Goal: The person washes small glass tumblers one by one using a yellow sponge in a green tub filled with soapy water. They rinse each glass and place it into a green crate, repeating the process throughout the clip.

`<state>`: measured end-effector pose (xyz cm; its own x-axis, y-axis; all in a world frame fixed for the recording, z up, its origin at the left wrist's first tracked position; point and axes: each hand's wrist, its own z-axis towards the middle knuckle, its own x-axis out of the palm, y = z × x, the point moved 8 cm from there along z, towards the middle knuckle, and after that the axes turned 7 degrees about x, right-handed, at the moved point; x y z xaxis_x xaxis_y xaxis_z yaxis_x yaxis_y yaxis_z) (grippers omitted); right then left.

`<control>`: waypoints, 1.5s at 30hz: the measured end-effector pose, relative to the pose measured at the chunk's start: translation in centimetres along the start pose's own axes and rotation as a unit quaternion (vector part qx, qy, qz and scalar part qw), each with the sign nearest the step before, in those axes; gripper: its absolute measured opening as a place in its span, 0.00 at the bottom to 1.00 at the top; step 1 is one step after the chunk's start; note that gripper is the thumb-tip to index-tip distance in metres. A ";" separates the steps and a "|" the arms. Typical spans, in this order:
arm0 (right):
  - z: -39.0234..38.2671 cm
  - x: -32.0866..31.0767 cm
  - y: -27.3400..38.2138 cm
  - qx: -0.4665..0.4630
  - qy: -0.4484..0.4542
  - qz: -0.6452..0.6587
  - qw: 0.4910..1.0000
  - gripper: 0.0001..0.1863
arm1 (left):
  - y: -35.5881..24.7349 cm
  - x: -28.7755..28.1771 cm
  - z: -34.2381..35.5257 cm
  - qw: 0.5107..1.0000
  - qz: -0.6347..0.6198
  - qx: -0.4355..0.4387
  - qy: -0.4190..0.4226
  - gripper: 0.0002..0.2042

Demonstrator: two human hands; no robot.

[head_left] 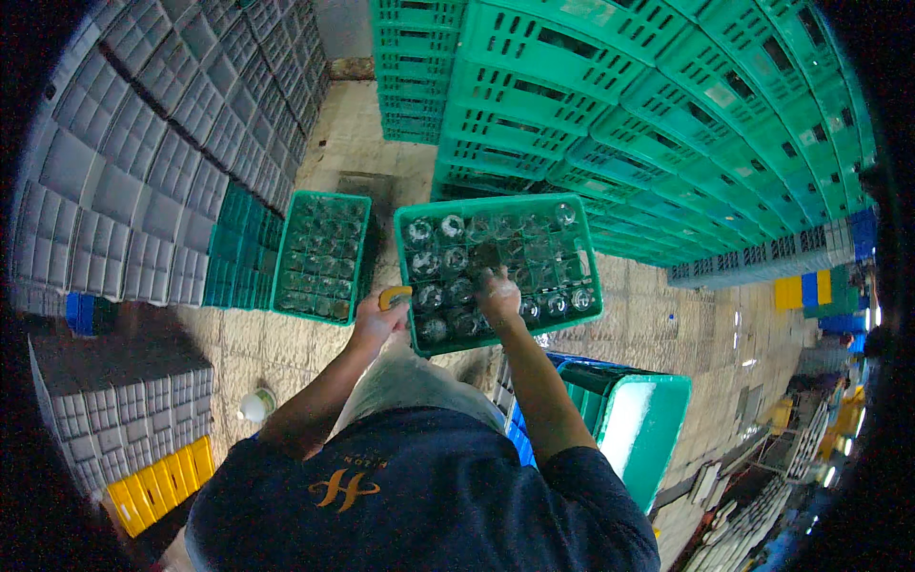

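Note:
A green crate stands in front of me, its grid of compartments filled with clear glasses. Close by its near left corner, my left hand is closed around a small yellow object, perhaps a sponge; its kind is not clear. My right hand reaches over the middle of the crate, fingers curled down among the glasses. Just beyond those fingers is a dark, blurred shape that I cannot identify. What the right fingers grip is hidden.
Another green crate of glasses sits lower on the left. Stacked grey crates line the left side; tall green stacks rise ahead and right. A green bin with a white interior stands near my right elbow. A white bucket is at lower left.

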<state>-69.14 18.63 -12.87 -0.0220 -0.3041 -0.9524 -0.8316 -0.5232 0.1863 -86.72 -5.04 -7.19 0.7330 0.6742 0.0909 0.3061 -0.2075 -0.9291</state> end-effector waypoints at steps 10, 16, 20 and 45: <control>-5.7 -11.5 -3.5 -0.128 -0.245 0.202 0.940 0.27 | -1.7 2.2 1.0 0.990 -0.123 -0.061 0.012 0.18; -11.8 -10.3 -9.3 0.086 0.018 0.781 0.618 0.23 | -5.3 12.4 0.1 0.989 -0.093 0.054 0.097 0.22; -18.4 -13.5 -11.5 0.032 -0.031 0.835 0.549 0.24 | -10.1 23.6 -6.2 0.870 0.224 0.377 0.227 0.22; -69.7 -0.5 -35.8 0.130 -0.544 0.828 0.045 0.18 | 33.7 66.2 -38.6 -0.075 0.518 0.586 0.619 0.20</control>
<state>-0.66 -17.93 -2.24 -0.0693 0.5387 0.8397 0.8343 -0.4301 0.3448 -4.45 5.25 -18.66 -0.4486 0.1568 -0.8799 0.1839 0.9796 0.0808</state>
